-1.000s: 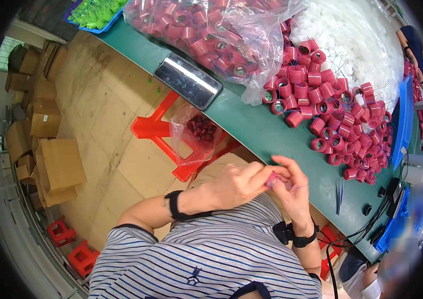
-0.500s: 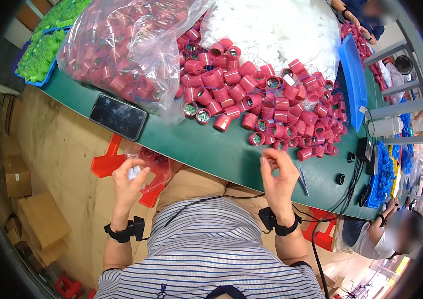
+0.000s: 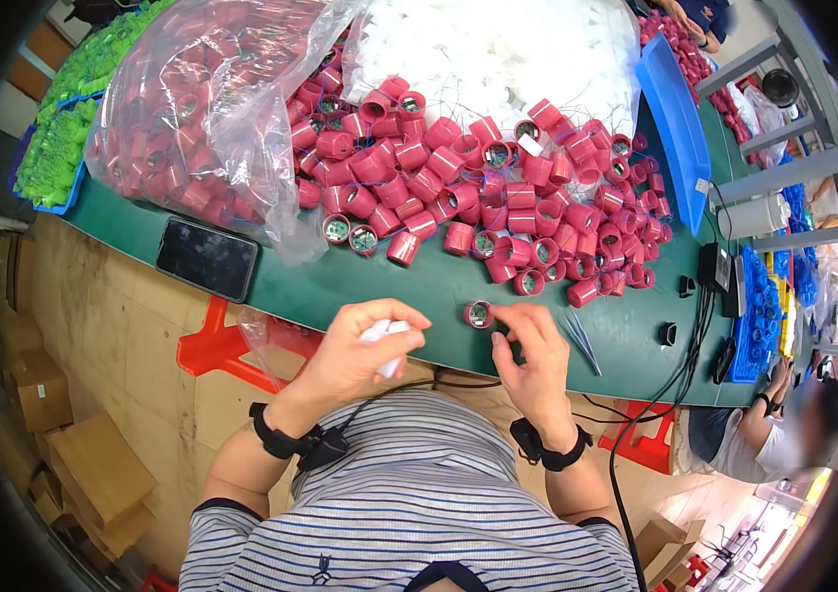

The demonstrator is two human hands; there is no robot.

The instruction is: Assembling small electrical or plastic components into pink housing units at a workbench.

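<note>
My left hand [image 3: 360,345] is closed around several small white plastic pieces [image 3: 385,345], which show between thumb and fingers above the table's near edge. To its right, my right hand [image 3: 533,355] has its fingers curved and the thumb apart. Its fingertips are at the right side of a single dark red cup [image 3: 478,315] with a green circuit board inside. This cup stands apart from the heap of similar red cups [image 3: 528,212], many with thin blue wires. A pair of tweezers [image 3: 582,340] lies just right of my right hand.
A clear bag of red cups [image 3: 202,128] and a white heap [image 3: 488,59] fill the back. A black phone [image 3: 207,259] lies at the left edge of the green table [image 3: 330,286]. A blue tray [image 3: 674,128] and black cables [image 3: 700,331] are on the right. Co-workers sit beyond.
My left hand has moved right and in over the table's edge with the white pieces. My right hand has lowered slightly, and a single red cup now shows beside its fingertips. The view has shifted.
</note>
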